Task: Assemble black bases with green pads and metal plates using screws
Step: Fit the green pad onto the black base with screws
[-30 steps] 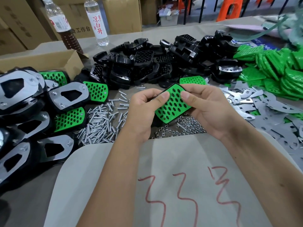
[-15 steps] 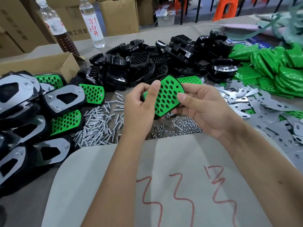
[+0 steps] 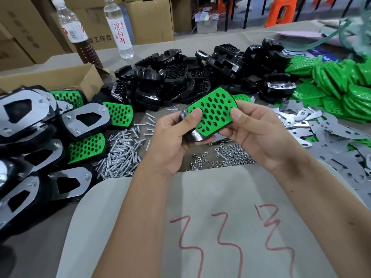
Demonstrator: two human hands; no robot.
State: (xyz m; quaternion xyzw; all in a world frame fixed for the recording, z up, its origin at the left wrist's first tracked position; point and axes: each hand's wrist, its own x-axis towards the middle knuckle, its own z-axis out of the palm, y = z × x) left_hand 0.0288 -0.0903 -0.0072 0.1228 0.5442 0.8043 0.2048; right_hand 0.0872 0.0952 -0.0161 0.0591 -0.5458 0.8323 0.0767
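**Both hands hold a padded base above the worktop**

Head view: a black base (image 3: pixel 190 135) with a green pad (image 3: pixel 212 111) seated on its top face is held between the two hands, raised above the middle of the worktop (image 3: pixel 30 243) and tilted so the pad faces the camera. The left hand (image 3: pixel 170 137) grips the base's near-left end, thumb pressed on the pad's left edge, fingers curled under the black shell. The right hand (image 3: pixel 259 131) grips the right side, thumb on the pad's right edge and fingers wrapped behind; how far they reach underneath is hidden. The pad lies between the two thumbs, its holed face uncovered.

Below the hands, loose screws (image 3: pixel 122 153) are heaped to the left and small nuts (image 3: pixel 228 155) are scattered just right of them, both at the far edge of a pale sheet (image 3: pixel 216 197) marked with red strokes. Finished assemblies (image 3: pixel 86 119) with metal plates and green pads crowd the worktop's left edge. A pile of bare black bases (image 3: pixel 180 77) sits toward the far middle, a heap of green pads (image 3: pixel 341 85) at the far right, and flat metal plates (image 3: pixel 331 135) along the right edge. A cardboard box (image 3: pixel 50 79) and two bottles (image 3: pixel 118 27) stand at the far left.
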